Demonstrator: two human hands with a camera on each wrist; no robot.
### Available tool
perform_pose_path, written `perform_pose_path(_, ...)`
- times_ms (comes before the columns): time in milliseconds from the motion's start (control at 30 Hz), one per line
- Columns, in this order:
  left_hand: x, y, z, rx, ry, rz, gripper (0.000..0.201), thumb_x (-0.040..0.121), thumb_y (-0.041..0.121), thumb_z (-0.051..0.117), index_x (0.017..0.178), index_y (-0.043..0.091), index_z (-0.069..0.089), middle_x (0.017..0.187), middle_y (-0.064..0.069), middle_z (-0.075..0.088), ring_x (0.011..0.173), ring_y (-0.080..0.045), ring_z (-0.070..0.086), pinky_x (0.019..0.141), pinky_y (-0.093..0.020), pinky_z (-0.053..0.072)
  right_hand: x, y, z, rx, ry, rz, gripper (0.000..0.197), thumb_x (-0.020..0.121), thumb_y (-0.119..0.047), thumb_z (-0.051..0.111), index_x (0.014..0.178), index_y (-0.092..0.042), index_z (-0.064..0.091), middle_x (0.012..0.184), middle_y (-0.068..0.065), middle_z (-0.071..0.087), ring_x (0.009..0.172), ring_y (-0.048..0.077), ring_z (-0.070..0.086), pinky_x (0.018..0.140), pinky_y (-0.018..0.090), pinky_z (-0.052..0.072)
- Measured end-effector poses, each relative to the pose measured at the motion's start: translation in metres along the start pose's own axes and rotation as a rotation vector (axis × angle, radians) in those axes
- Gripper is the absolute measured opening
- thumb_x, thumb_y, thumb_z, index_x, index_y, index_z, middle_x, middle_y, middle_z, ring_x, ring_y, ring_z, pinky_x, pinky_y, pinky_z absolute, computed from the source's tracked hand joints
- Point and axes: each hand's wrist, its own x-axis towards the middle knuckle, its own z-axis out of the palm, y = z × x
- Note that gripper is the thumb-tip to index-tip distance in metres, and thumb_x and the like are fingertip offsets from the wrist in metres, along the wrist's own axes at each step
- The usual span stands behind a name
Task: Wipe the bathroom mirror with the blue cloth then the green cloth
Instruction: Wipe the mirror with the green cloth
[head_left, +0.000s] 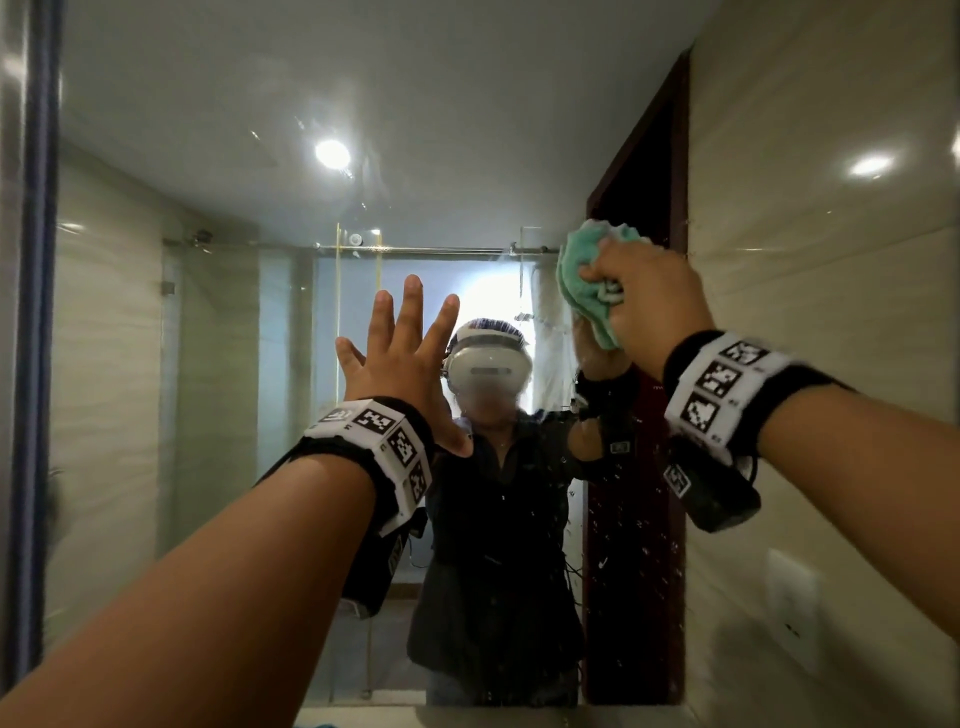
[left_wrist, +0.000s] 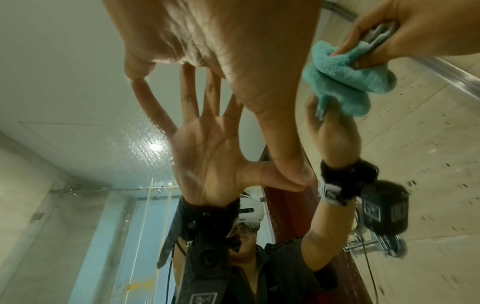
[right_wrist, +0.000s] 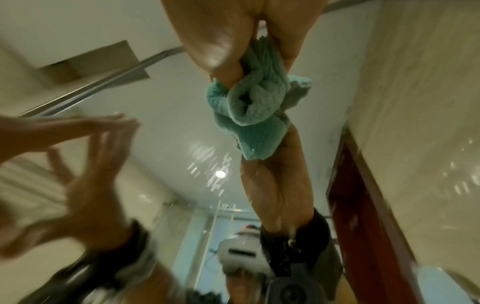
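Note:
The bathroom mirror (head_left: 218, 322) fills the wall ahead and shows a person's reflection. My right hand (head_left: 649, 296) grips a bunched green cloth (head_left: 582, 291) and presses it against the glass at the upper right, near the mirror's right edge. The same green cloth (left_wrist: 345, 82) (right_wrist: 254, 107) shows in both wrist views, meeting its own reflection. My left hand (head_left: 400, 358) is spread flat with straight fingers (left_wrist: 283, 152) touching the glass at the centre, left of the cloth. It holds nothing. The blue cloth is not in view.
Water droplets (head_left: 649, 551) speckle the lower right part of the glass. A tiled wall (head_left: 831, 260) with a white socket plate (head_left: 792, 597) adjoins the mirror on the right. A dark blue frame strip (head_left: 36, 312) runs down the left edge.

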Motion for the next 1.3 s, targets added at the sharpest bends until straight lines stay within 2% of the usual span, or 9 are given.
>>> perform_pose_path(133, -0.001, 0.001, -0.001, 0.005, -0.002, -0.003, 0.146, 0.049, 0.063, 0.082, 0.141, 0.038, -0.029, 0.147, 0.002, -0.042, 0.138, -0.028, -0.031, 0.11, -0.064, 0.004, -0.053, -0.015, 0.024, -0.13, -0.198, -0.188, 0.037, 0.081, -0.001, 0.065, 0.11, -0.024, 0.064, 0.141, 0.0, 0.046, 0.131, 0.029, 0.038, 0.111, 0.041, 0.027)
perform_pose_path(300, -0.001, 0.001, -0.001, 0.027, 0.003, -0.001, 0.147, 0.049, 0.065, 0.081, 0.141, 0.037, -0.03, 0.147, 0.0, -0.041, 0.139, -0.029, -0.03, 0.11, -0.065, 0.006, -0.074, -0.02, 0.013, -0.214, -0.488, -0.322, 0.042, 0.089, -0.011, 0.057, 0.126, -0.03, 0.055, 0.148, -0.007, 0.035, 0.127, 0.023, 0.037, 0.104, 0.039, 0.038)
perform_pose_path(467, 0.001, -0.002, 0.002, 0.016, 0.018, 0.006, 0.147, 0.047, 0.065, 0.081, 0.14, 0.038, -0.03, 0.146, 0.002, -0.042, 0.139, -0.029, -0.03, 0.111, -0.065, 0.006, -0.006, -0.001, -0.008, 0.009, -0.132, -0.01, 0.028, 0.086, -0.015, 0.063, 0.113, -0.019, 0.065, 0.13, 0.006, 0.055, 0.118, 0.024, 0.051, 0.104, 0.022, 0.029)
perform_pose_path(633, 0.003, -0.002, 0.004, 0.049, 0.028, 0.002, 0.148, 0.047, 0.068, 0.079, 0.14, 0.038, -0.031, 0.147, 0.001, -0.042, 0.14, -0.029, -0.029, 0.111, -0.064, 0.007, -0.018, -0.006, 0.007, -0.038, 0.016, -0.036, 0.031, 0.08, -0.005, 0.068, 0.11, -0.014, 0.068, 0.131, 0.008, 0.056, 0.122, 0.027, 0.049, 0.103, 0.017, 0.022)
perform_pose_path(733, 0.003, 0.0, 0.002, 0.076, 0.022, -0.008, 0.149, 0.047, 0.07, 0.078, 0.14, 0.036, -0.032, 0.147, -0.001, -0.042, 0.14, -0.03, -0.028, 0.11, -0.065, 0.008, -0.068, -0.015, 0.025, -0.11, -0.215, -0.145, 0.043, 0.083, -0.001, 0.063, 0.118, -0.026, 0.061, 0.143, -0.003, 0.042, 0.13, 0.026, 0.037, 0.108, 0.032, 0.015)
perform_pose_path(867, -0.011, 0.0, 0.007, 0.082, 0.033, 0.003, 0.143, 0.052, 0.073, 0.073, 0.14, 0.035, -0.032, 0.146, -0.005, -0.043, 0.137, -0.032, -0.033, 0.109, -0.064, -0.006, -0.138, -0.03, 0.035, -0.213, -0.587, -0.321, 0.051, 0.072, -0.004, 0.071, 0.117, -0.026, 0.062, 0.138, 0.0, 0.05, 0.108, 0.032, 0.054, 0.088, 0.045, 0.047)
perform_pose_path(967, -0.035, -0.003, 0.018, 0.102, -0.025, 0.027, 0.141, 0.055, 0.073, 0.071, 0.14, 0.034, -0.034, 0.144, -0.005, -0.045, 0.135, -0.031, -0.036, 0.103, -0.058, -0.018, -0.133, -0.031, 0.03, -0.255, -0.679, -0.383, 0.043, 0.081, -0.011, 0.065, 0.121, -0.025, 0.059, 0.142, -0.002, 0.045, 0.113, 0.031, 0.051, 0.093, 0.045, 0.041)
perform_pose_path(1133, -0.056, -0.014, 0.035, 0.12, -0.117, -0.007, 0.144, 0.057, 0.064, 0.077, 0.141, 0.03, -0.034, 0.143, -0.007, -0.046, 0.135, -0.032, -0.035, 0.111, -0.059, -0.01, -0.064, -0.035, 0.022, -0.029, -0.315, -0.152, 0.036, 0.085, -0.008, 0.063, 0.118, -0.023, 0.062, 0.145, -0.001, 0.041, 0.131, 0.025, 0.038, 0.113, 0.037, 0.026)
perform_pose_path(1300, -0.05, -0.016, 0.049, 0.128, -0.09, -0.006, 0.152, 0.051, 0.064, 0.081, 0.136, 0.028, -0.041, 0.14, -0.011, -0.049, 0.134, -0.036, -0.036, 0.112, -0.057, -0.009, -0.032, -0.058, 0.039, 0.096, -0.049, -0.098, 0.028, 0.078, -0.007, 0.07, 0.105, -0.01, 0.07, 0.129, 0.014, 0.057, 0.124, 0.031, 0.047, 0.104, 0.024, 0.022)
